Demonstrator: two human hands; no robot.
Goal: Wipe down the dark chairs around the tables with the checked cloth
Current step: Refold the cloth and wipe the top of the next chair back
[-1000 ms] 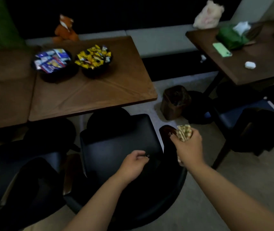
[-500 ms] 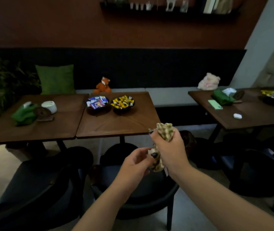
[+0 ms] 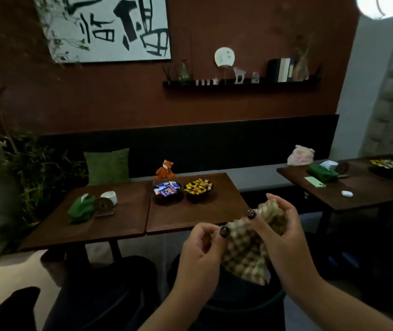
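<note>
I hold the checked cloth [image 3: 248, 249], beige and cream, up in front of me with both hands. My right hand [image 3: 279, 225] grips its bunched upper part, thumb and fingers curled round it. My left hand [image 3: 202, 249] pinches the cloth's left edge. The rest of the cloth hangs down between them. Below my hands stands a dark chair [image 3: 243, 304], its seat mostly hidden by my arms. A second dark chair [image 3: 104, 295] stands to the lower left, and a third [image 3: 386, 259] at the right.
Two joined wooden tables [image 3: 190, 218] stand ahead with two snack bowls [image 3: 182, 189], a green bundle and a white cup. Another table [image 3: 358, 189] at the right carries a phone and a tissue pouch. A long bench [image 3: 250, 177] runs along the wall; plants fill the left.
My head has risen from the chair seat toward the wall. Both hands lifted away from the chair, and my left hand took hold of the cloth my right hand carried.
</note>
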